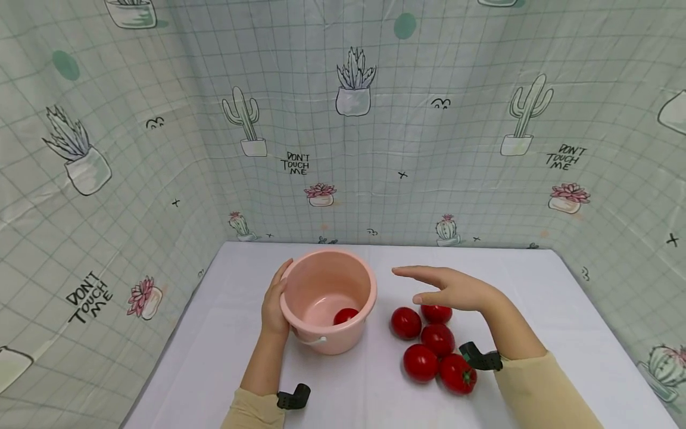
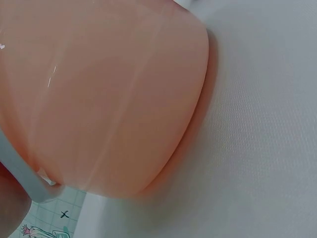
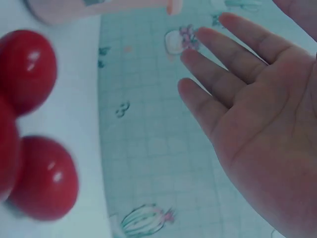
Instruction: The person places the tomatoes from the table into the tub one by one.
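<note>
A pink bucket (image 1: 329, 341) with a pale handle stands on the table, one red tomato (image 1: 345, 316) inside at the bottom. My left hand (image 1: 275, 307) holds the bucket's left side, its fingers curving round the wall just under the rim. In the left wrist view the bucket wall (image 2: 114, 99) fills most of the picture, and a bit of finger shows by the handle (image 2: 29, 173). To the right of the bucket, my right hand (image 1: 455, 289) hovers with fingers extended and nothing in it. Several red tomatoes (image 1: 420, 363) lie clustered below and beside that hand.
The table (image 1: 364, 393) has a white cover. A patterned curtain (image 1: 396, 137) with grid lines and cactus drawings encloses the back and both sides. Each wrist wears a black strap-on camera (image 1: 293, 397).
</note>
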